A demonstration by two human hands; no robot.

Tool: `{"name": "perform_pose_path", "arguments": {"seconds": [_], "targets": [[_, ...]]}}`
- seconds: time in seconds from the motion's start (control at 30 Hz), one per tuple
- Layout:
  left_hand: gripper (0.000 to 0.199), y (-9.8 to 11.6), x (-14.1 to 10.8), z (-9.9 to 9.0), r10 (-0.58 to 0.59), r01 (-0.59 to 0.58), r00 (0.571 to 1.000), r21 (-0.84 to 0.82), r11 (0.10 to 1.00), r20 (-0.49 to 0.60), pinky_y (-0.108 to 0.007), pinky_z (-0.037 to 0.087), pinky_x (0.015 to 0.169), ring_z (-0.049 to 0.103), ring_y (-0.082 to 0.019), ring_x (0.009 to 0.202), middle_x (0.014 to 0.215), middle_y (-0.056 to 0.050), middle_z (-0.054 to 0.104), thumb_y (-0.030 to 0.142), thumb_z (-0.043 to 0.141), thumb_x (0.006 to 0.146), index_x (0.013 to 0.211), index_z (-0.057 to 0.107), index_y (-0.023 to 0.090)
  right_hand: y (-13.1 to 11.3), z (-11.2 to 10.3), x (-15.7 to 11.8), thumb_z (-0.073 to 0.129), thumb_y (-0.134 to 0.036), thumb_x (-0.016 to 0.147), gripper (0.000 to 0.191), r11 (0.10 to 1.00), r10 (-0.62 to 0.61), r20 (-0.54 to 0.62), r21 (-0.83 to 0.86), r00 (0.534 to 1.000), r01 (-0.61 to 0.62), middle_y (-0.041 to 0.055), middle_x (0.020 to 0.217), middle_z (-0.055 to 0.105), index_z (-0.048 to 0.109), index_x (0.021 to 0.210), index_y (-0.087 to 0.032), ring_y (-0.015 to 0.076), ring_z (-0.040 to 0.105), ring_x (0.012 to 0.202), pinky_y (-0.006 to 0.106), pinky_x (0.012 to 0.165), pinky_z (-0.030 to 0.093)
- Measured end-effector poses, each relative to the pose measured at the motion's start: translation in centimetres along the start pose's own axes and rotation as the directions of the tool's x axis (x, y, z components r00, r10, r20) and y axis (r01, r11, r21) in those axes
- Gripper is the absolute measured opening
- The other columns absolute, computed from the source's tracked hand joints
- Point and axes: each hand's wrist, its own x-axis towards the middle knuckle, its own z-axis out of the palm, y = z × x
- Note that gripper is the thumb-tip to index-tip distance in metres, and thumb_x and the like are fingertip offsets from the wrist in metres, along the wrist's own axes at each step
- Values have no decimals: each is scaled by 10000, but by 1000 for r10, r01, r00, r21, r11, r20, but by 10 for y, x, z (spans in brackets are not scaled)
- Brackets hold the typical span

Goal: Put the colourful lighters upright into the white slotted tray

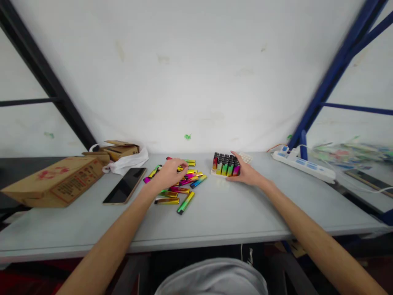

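Several shiny multicoloured lighters (186, 202) lie loose in a pile on the table. Over this pile is my left hand (170, 174), its thumb and index finger curled together; a bit of yellow shows by the fingertips, but whether they grip a lighter is unclear. To the right, upright lighters with black tops (225, 166) stand in close rows in a white tray (218, 175). My right hand (247, 173) is wrapped round the right end of this block, thumb at the front and index finger behind. Its other fingers are partly hidden.
A black-screened phone (125, 186) lies left of the pile, near a cardboard box (58, 180) and a white plastic bag (129, 161). Behind my right hand is a pale perforated piece (246, 157). A white power strip (303, 164) sits by the blue frame (330, 73).
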Motion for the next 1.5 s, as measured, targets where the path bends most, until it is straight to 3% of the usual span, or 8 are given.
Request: {"name": "perform_pose_path", "arguments": {"seconds": [0.23, 0.43, 0.63, 0.77, 0.9, 1.1, 1.3, 1.5], "targets": [[247, 6, 0, 1, 24, -25, 1000, -25, 999, -8, -384, 533, 946, 723, -255, 971, 1012, -92, 788, 307, 518, 928, 942, 732, 185, -18, -15, 1, 896, -467, 685, 1245, 1000, 1, 19, 11, 1000, -2, 169, 1451, 578, 154, 1657, -235, 393, 590, 1308, 572, 1142, 424], [218, 10, 2, 8, 69, -69, 998, -67, 995, -3, -392, 546, 922, 722, -249, 938, 989, -93, 783, 272, 533, 927, 940, 725, 171, -16, -27, 6, 848, -449, 785, 1213, 936, 52, 112, 340, 992, -87, 124, 1215, 727, 26, 1659, -270, 323, 706, 1119, 556, 1021, 527], [415, 15, -1, 20, 77, -82, 996, -105, 991, -46, -445, 473, 1091, 643, -270, 1195, 1276, -138, 686, 440, 471, 1023, 1281, 633, 158, -15, -18, 24, 840, -407, 794, 924, 805, 117, 176, 559, 977, -197, 102, 1351, 672, 358, 1578, -321, 285, 680, 1178, 510, 1024, 571], [543, 21, -4, 26, 29, -29, 1000, -168, 985, -4, -460, 379, 1192, 515, -266, 1377, 1434, -144, 571, 495, 368, 1063, 1496, 461, 180, -19, -4, 40, 764, -425, 853, 548, 730, 136, 276, 622, 951, -285, 72, 1267, 719, 639, 1368, -285, 269, 698, 1115, 477, 973, 609], [600, 24, -5, 31, 17, -2, 998, -220, 976, 64, -456, 328, 1227, 448, -267, 1440, 1508, -142, 512, 534, 317, 1069, 1563, 379, 199, -20, 12, 55, 690, -387, 878, 369, 706, 128, 313, 637, 941, -308, 55, 1191, 759, 741, 1220, -257, 256, 717, 1052, 461, 988, 587], [693, 29, -6, 33, 6, 20, 994, -234, 972, 111, -465, 318, 1234, 440, -284, 1452, 1571, -133, 436, 616, 362, 1035, 1624, 279, 261, -27, 30, 72, 606, -482, 930, 374, 798, 112, 280, 547, 953, -254, 52, 1106, 768, 751, 1160, -226, 230, 699, 976, 382, 880, 589], [974, 27, -5, 37, 0, 32, 985, -182, 983, 173, -521, 323, 1225, 298, -383, 1541, 1694, -142, 230, 759, 592, 860, 1650, 218, 328, -41, 49, 82, 410, -506, 1031, 447, 965, -6, 111, 259, 994, -23, 53, 1024, 741, 720, 1046, -184, 215, 654, 978, 356, 945, 504], [899, 17, 0, 36, 53, -18, 987, -229, 973, 151, -462, 368, 1201, 449, -340, 1436, 1569, -120, 420, 734, 644, 842, 1596, 371, 328, -57, 53, 71, 326, -514, 1082, 460, 999, 41, 0, 18, 999, -41, 78, 984, 743, 670, 1038, -212, 240, 682, 950, 392, 963, 490]]}}
